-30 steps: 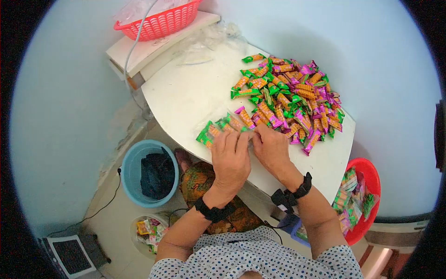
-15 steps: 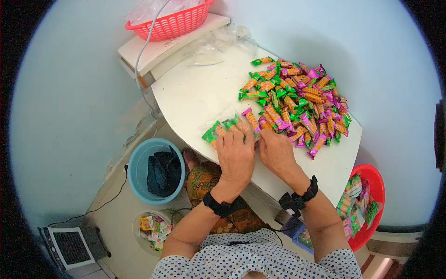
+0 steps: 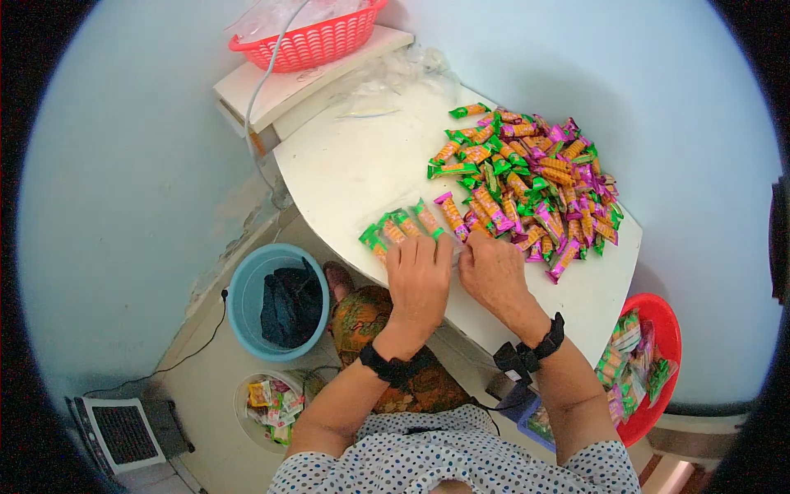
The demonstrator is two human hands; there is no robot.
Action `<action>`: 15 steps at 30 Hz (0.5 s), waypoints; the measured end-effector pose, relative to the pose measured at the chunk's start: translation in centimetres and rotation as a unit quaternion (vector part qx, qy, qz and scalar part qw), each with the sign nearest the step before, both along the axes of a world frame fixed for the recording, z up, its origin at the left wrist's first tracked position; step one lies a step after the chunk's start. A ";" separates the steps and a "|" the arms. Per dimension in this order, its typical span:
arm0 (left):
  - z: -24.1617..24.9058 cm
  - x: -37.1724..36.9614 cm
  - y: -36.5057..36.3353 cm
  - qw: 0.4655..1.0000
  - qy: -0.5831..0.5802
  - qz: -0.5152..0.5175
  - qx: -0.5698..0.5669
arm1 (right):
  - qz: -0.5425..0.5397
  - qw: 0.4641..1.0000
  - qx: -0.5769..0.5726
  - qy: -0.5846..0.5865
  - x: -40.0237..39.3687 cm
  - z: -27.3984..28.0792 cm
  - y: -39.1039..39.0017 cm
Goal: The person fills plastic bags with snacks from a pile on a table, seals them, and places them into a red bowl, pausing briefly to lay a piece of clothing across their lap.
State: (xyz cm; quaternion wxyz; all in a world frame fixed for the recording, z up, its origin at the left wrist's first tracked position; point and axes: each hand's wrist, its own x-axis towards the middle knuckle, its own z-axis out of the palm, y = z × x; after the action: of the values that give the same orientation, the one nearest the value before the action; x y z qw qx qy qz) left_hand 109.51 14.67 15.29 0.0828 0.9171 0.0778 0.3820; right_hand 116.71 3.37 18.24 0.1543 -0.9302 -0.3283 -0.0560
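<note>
A clear plastic bag (image 3: pixel 410 212) lies near the table's front edge, with several green-ended snack packets (image 3: pixel 393 228) side by side inside. My left hand (image 3: pixel 418 280) holds the bag's near side, its fingers bent over the packets' lower ends. Close beside it, my right hand (image 3: pixel 495 270) is closed, thumb and forefinger pinching the bag's right end. That pinch is partly hidden by the fingers. A purple-ended packet (image 3: pixel 451 216) rests just right of the bag, touching the large pile of snack packets (image 3: pixel 527 177).
Empty clear bags (image 3: pixel 395 86) lie at the table's back. A red basket (image 3: pixel 321 41) of plastic stands on a white shelf (image 3: pixel 271 95). Below are a blue basin (image 3: pixel 239 305) with dark cloth, a bin (image 3: pixel 245 407) of wrappers and a red tub (image 3: pixel 673 329) of filled bags.
My left fingers have drawn slightly back toward me, uncovering more of the packets in the bag. My right hand stays at the bag's end. The view has shifted a little.
</note>
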 end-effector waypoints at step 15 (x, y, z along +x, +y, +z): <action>-1.2 -3.5 1.5 0.995 -0.001 -0.014 -0.097 | 0.019 0.999 -0.041 -0.007 -0.3 -0.6 0.2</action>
State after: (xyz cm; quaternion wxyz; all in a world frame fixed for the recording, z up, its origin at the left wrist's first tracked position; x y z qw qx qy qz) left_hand 105.99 16.20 14.08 0.1767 0.9053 0.1016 0.3728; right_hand 116.39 3.57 17.66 0.1142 -0.9289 -0.3494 -0.0460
